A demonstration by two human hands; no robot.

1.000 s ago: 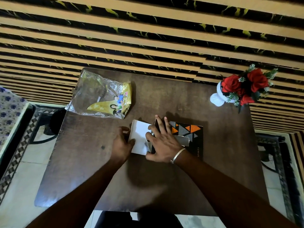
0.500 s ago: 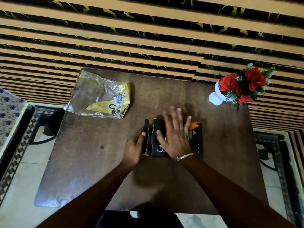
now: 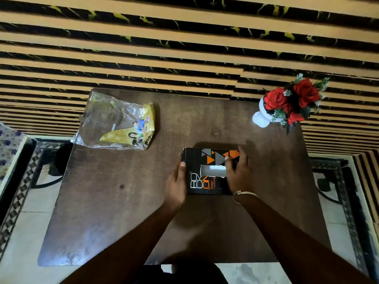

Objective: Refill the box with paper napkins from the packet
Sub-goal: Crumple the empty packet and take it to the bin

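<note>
Head view: the black box [image 3: 206, 171] lies flat on the brown table [image 3: 123, 212] between my two hands. My left hand [image 3: 176, 184] presses flat against its left side, fingers together. My right hand [image 3: 236, 173] covers its right part, fingers spread over the top edge, thumb beside the slot [image 3: 212, 170], where white paper shows. The emptied clear packet [image 3: 117, 124] lies well apart, beyond my left fingers. A white vase of red flowers [image 3: 291, 102] stands beyond my right fingers.
</note>
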